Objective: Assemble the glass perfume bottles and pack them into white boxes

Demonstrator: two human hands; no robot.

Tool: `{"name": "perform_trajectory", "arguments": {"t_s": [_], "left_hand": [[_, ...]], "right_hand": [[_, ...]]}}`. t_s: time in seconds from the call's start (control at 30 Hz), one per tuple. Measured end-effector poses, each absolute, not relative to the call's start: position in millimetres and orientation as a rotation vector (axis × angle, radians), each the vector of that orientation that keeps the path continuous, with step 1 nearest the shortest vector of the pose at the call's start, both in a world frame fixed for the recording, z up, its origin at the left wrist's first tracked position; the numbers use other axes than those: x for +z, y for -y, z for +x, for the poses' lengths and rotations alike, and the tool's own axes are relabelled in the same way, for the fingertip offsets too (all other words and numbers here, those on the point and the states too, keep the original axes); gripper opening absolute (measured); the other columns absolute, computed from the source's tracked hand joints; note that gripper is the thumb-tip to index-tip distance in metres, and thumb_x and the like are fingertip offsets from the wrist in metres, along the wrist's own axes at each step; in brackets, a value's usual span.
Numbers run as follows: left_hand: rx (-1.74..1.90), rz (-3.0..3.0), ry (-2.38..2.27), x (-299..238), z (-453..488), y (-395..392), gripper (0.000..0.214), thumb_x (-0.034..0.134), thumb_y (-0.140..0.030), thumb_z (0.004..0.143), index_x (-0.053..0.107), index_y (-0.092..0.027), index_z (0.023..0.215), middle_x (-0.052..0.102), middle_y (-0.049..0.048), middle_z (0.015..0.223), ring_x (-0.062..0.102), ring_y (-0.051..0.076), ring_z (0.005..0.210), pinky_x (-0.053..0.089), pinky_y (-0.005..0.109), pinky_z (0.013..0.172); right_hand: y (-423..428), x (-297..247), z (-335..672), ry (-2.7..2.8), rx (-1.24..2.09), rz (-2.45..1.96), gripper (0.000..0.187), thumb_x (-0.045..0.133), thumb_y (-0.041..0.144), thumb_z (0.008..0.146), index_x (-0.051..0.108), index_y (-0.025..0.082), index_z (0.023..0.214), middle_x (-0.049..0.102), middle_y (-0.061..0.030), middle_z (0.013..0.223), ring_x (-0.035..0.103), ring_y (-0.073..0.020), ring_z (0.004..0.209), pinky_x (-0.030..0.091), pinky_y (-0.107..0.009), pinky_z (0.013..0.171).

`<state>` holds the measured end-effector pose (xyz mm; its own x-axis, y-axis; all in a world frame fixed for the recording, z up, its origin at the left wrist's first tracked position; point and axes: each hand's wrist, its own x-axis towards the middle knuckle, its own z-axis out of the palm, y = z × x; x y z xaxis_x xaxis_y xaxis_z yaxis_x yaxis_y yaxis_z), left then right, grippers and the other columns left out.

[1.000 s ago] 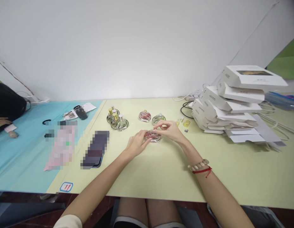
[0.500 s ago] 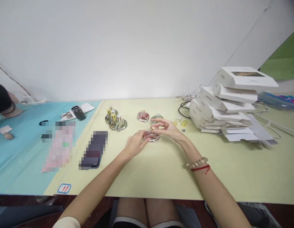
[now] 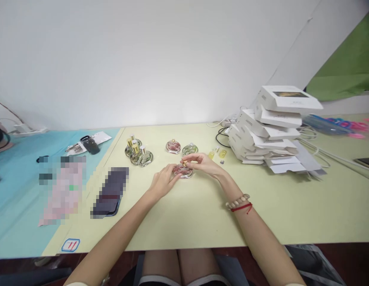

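A small round glass bottle with pink contents [image 3: 183,171] stands on the pale yellow table [image 3: 202,214]. My left hand [image 3: 163,182] grips its left side with curled fingers. My right hand [image 3: 202,163] pinches the small gold top [image 3: 184,163] on the bottle's neck. Behind it stand another pink bottle [image 3: 173,146] and a clear greenish bottle [image 3: 189,149]. A cluster of three gold-capped bottles [image 3: 137,153] sits to the left.
A leaning stack of white boxes [image 3: 270,131] fills the right side, with cables behind it. Small yellow caps [image 3: 220,154] lie near the stack. A dark phone [image 3: 110,192] and a pink packet [image 3: 63,190] lie at left, on and beside a blue mat [image 3: 20,190].
My right hand has brought a small gold top down onto the pink bottle's neck. My head has turned right, so everything has shifted left in view.
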<state>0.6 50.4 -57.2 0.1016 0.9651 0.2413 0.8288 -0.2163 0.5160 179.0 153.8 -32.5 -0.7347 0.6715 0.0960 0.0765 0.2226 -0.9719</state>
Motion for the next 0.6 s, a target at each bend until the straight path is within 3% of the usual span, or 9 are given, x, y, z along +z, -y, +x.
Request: {"name": "perform_trajectory", "arguments": {"t_s": [0.17, 0.27, 0.4, 0.5, 0.6], "left_hand": [[0.776, 2.111, -1.805, -57, 1, -50, 0.035, 0.032, -0.045, 0.089, 0.043, -0.025, 0.115, 0.056, 0.0015, 0.113, 0.053, 0.017, 0.104, 0.042, 0.029, 0.076], [0.767, 2.096, -1.819, -56, 2, -50, 0.036, 0.032, -0.046, 0.089, 0.044, -0.024, 0.115, 0.057, 0.0023, 0.112, 0.054, 0.017, 0.103, 0.042, 0.029, 0.077], [0.759, 2.094, -1.818, -55, 2, -50, 0.036, 0.032, -0.045, 0.089, 0.045, -0.024, 0.115, 0.058, 0.0032, 0.110, 0.054, 0.018, 0.103, 0.042, 0.029, 0.078], [0.764, 2.099, -1.813, -57, 1, -51, 0.036, 0.031, -0.046, 0.089, 0.044, -0.024, 0.115, 0.058, 0.0030, 0.110, 0.054, 0.018, 0.103, 0.043, 0.030, 0.077], [0.776, 2.101, -1.817, -59, 1, -52, 0.036, 0.032, -0.046, 0.089, 0.044, -0.024, 0.115, 0.057, 0.0029, 0.111, 0.054, 0.018, 0.103, 0.043, 0.030, 0.078]], "right_hand": [[-156, -21, 189, 1.956, 1.344, -0.718, 0.044, 0.066, 0.040, 0.068, 0.062, 0.019, 0.106, 0.062, -0.0083, 0.109, 0.058, -0.0154, 0.085, 0.047, -0.029, 0.075], [-165, -17, 208, 1.756, 0.908, -1.048, 0.037, 0.057, 0.045, 0.074, 0.066, 0.018, 0.097, 0.066, -0.0091, 0.095, 0.059, -0.0162, 0.072, 0.046, -0.029, 0.064], [-180, -28, 243, 1.639, 0.263, -1.671, 0.023, 0.057, 0.033, 0.071, 0.070, 0.017, 0.081, 0.066, -0.0091, 0.073, 0.060, -0.0217, 0.068, 0.044, -0.033, 0.062], [-188, -42, 261, 1.657, 0.233, -1.941, 0.016, 0.061, 0.028, 0.064, 0.070, 0.017, 0.071, 0.063, -0.0079, 0.059, 0.058, -0.0222, 0.061, 0.043, -0.033, 0.059], [-194, -56, 266, 1.715, 0.309, -1.933, 0.013, 0.066, 0.029, 0.057, 0.067, 0.016, 0.059, 0.055, -0.0050, 0.044, 0.054, -0.0189, 0.048, 0.042, -0.032, 0.053]]}}
